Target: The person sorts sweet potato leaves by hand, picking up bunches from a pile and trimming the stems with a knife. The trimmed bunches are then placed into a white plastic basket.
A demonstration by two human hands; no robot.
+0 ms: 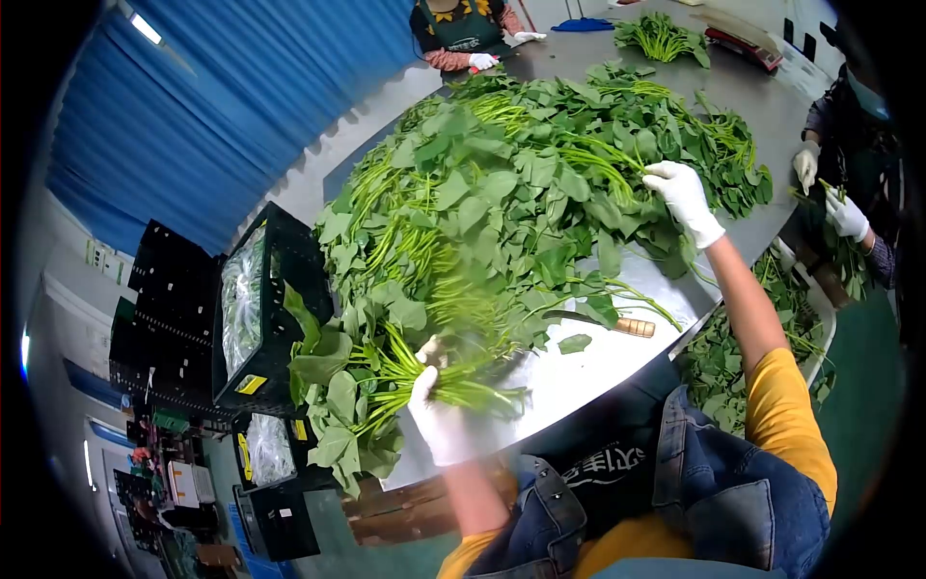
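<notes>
My left hand [439,415], in a white glove, is closed around a bunch of leafy green stems [386,386] at the table's near left edge. The stems' cut ends point right and the leaves hang left. My gloved right hand [683,201] reaches to the right side of the big heap of greens [502,193], its fingers pinched on some stems [608,159]. Between my hands, a knife with a wooden handle [634,328] lies on the metal table [579,376], beside a loose leaf [575,344].
Black crates [253,362] with plastic-wrapped contents stand left of the table. A co-worker [468,39] is across it, another [858,174] at the right holding stems. Greens [723,372] fill a container below right. A red scale [743,48] and another bunch [664,41] sit at the far end.
</notes>
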